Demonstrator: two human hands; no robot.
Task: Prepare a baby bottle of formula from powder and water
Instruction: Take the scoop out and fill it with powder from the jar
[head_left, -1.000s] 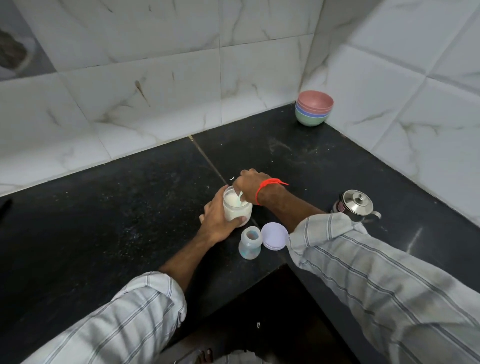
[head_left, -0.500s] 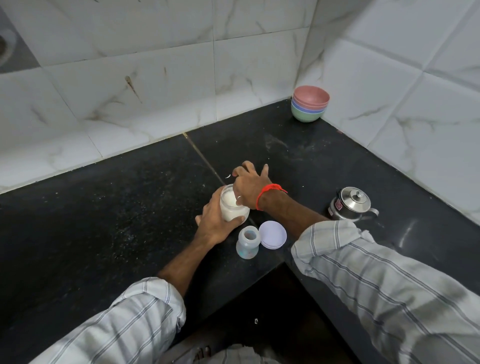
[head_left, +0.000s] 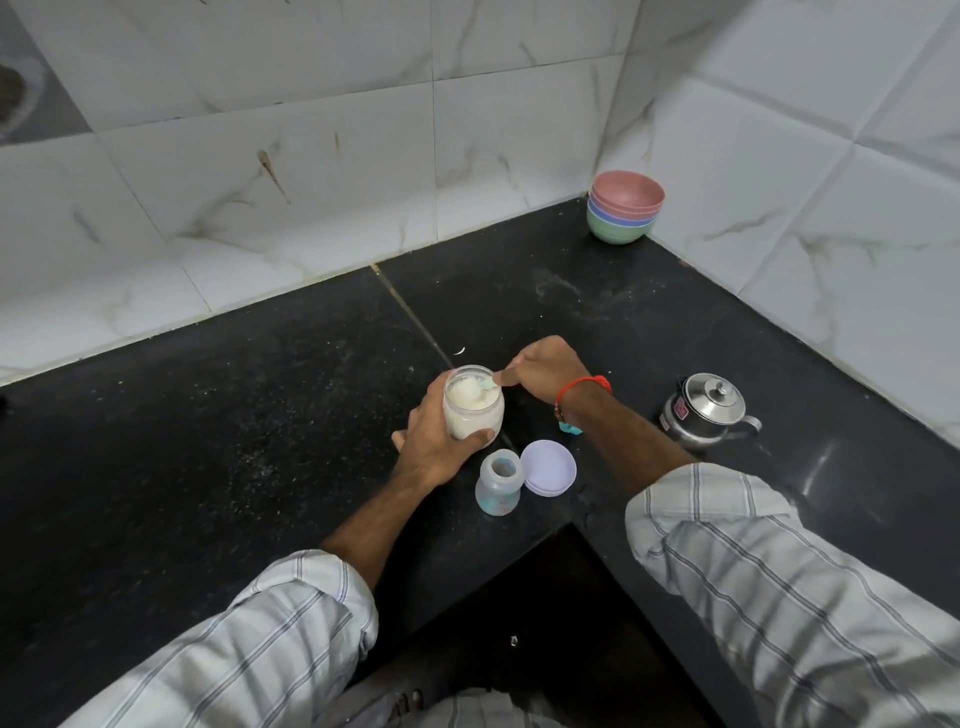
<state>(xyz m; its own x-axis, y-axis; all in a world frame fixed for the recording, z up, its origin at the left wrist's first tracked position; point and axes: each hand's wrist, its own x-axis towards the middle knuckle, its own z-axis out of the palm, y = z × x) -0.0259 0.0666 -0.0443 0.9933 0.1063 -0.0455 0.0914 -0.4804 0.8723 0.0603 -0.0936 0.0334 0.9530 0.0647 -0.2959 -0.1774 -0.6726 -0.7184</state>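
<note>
A clear jar (head_left: 472, 402) full of white formula powder stands on the black counter (head_left: 234, 415). My left hand (head_left: 434, 441) wraps around its side. My right hand (head_left: 543, 366) pinches a small pale scoop (head_left: 491, 383) whose tip rests at the jar's rim, over the powder. An open, uncapped baby bottle (head_left: 498, 483) stands just in front of the jar. The jar's lilac lid (head_left: 548, 467) lies flat beside the bottle. A small teal piece (head_left: 569, 428) peeks out under my right wrist.
A steel kettle with a lid (head_left: 704, 410) sits to the right. Stacked coloured bowls (head_left: 623, 213) stand in the far corner against the tiled wall. The counter's inner corner edge (head_left: 571, 522) lies just in front of the bottle. Powder specks dust the counter.
My right hand has drawn back to the right from above the jar's mouth, and the scoop now shows at the rim. The left hand keeps hold of the jar.
</note>
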